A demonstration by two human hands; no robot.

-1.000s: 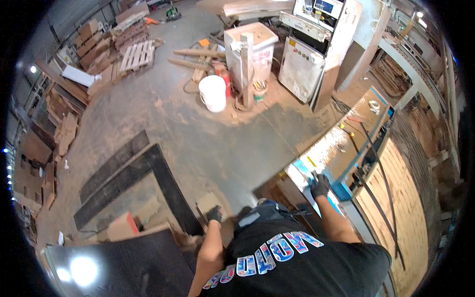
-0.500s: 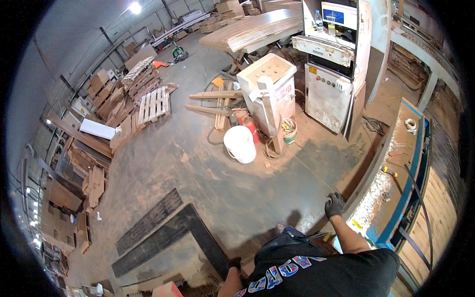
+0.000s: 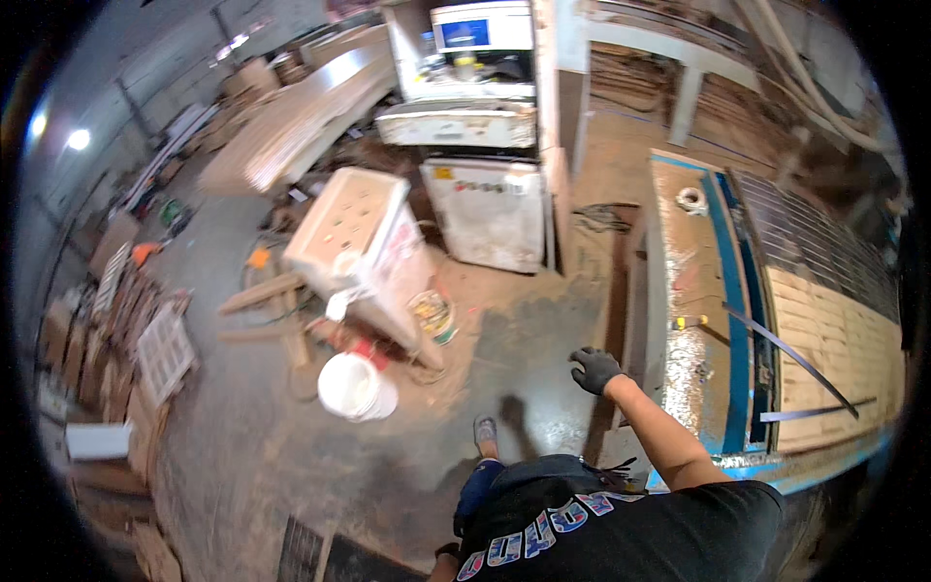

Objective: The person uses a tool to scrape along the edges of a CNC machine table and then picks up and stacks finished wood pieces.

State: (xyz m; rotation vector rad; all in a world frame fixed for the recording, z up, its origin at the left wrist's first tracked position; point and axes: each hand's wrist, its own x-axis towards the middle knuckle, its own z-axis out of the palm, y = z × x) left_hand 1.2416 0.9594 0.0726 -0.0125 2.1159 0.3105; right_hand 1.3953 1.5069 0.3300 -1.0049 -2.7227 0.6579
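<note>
A white bucket (image 3: 355,386) stands at nine o'clock of the gloved right hand (image 3: 593,369), which hangs empty with fingers loosely curled near the blue-edged workbench (image 3: 734,320) at three o'clock, while the left hand (image 3: 445,553) at the lower edge is too hidden to read.

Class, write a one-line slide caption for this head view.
Gloved right hand raised beside a dusty blue-edged machine table; white bucket nearby.

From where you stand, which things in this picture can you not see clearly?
- Left hand: head view, mostly hidden behind the person's torso; grip unknown.
- Right hand: gloved, raised in the air; palm side not visible.
- White bucket: contents washed out.
- Machine screen: too small and blurred.
- Right side of the workbench: darkened by the fisheye rim.
</note>
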